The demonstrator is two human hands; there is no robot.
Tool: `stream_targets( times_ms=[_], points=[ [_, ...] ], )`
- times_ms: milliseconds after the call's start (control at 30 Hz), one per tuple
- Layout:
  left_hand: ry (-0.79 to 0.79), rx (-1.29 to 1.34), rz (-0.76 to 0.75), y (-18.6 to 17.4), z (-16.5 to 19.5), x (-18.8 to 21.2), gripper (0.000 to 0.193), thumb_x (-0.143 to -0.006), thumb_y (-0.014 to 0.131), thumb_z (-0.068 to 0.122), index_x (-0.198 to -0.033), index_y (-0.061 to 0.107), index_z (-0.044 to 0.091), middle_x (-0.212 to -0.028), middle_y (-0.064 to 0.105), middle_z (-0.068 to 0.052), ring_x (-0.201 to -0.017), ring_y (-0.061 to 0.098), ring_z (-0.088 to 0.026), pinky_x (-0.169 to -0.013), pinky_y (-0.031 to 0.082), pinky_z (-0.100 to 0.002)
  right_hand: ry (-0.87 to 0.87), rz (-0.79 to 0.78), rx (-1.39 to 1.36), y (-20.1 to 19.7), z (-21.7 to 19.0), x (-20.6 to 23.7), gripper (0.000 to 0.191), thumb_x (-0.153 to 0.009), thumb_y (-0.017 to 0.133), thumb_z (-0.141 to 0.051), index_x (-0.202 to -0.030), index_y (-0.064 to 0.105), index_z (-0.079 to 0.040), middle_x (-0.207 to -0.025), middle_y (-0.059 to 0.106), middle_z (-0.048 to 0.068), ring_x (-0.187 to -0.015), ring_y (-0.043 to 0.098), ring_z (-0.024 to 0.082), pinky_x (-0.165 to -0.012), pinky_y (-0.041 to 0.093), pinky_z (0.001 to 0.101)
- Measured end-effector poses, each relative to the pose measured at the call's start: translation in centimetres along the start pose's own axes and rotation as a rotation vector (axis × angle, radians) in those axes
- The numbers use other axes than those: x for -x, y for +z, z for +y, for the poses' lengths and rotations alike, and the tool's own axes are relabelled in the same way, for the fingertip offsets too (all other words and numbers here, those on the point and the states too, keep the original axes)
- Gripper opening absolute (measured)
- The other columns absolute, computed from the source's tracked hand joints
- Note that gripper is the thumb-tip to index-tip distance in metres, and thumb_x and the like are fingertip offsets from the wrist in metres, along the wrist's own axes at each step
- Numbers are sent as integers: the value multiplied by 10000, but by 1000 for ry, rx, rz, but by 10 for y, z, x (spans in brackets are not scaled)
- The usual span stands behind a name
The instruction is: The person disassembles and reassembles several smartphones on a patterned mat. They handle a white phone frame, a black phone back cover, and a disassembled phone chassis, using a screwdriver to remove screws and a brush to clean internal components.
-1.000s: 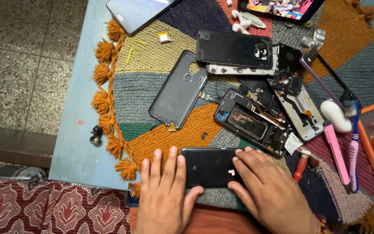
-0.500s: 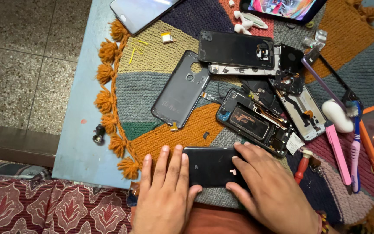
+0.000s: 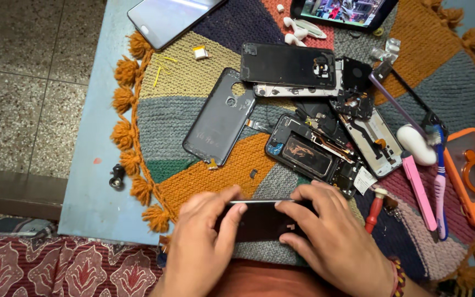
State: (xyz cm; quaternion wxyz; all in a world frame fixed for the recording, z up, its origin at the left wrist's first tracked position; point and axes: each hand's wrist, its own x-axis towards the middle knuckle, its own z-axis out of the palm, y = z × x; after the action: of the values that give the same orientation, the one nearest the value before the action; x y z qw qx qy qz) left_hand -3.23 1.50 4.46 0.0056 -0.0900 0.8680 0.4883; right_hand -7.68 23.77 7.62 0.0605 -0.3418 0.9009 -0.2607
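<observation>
Now both hands, left hand [image 3: 202, 242] and right hand [image 3: 333, 239], grip the black phone [image 3: 262, 220] by its edges over the knitted mat [image 3: 204, 181], likely thin, slick, fragile glass.

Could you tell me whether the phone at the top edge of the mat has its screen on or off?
On: the phone shows a bright, colourful picture on its screen.

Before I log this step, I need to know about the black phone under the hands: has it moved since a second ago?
Yes. The black phone lay flat on the knitted mat; now its far edge is tipped up off the mat, held by the left hand and right hand.
</observation>
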Motion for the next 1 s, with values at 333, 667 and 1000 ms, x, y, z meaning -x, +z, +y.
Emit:
stream_targets(
  times_ms=[333,667,1000],
  points=[
    [-319,609,-288,0,-29,4,248,-891,745,80,-1115,806,-9,-1041,861,-72,-922,753,-91,-849,593,-254,137,127,-152,9,10,17,442,-815,799,-171,-1222,670,-59,-1119,670,108,-990,685,262,-849,539,344],
    [-276,669,-558,-17,-30,9,655,-924,612,5,-1551,435,67,-1456,621,-35,-1227,641,-88,-1019,521,-269,503,177,-571,12,37,38,239,-894,731,-92,-1117,756,-12,-1063,745,70,-947,705,154,-813,552,269],
    [-315,675,-573,-10,-36,14,316,-1001,635,95,-1260,733,-58,-1083,788,-43,-982,651,-78,-913,538,-264,533,173,-617,20,43,48,247,-883,744,-96,-1111,765,-5,-1080,761,72,-1021,694,159,-900,527,267]
  ],
)
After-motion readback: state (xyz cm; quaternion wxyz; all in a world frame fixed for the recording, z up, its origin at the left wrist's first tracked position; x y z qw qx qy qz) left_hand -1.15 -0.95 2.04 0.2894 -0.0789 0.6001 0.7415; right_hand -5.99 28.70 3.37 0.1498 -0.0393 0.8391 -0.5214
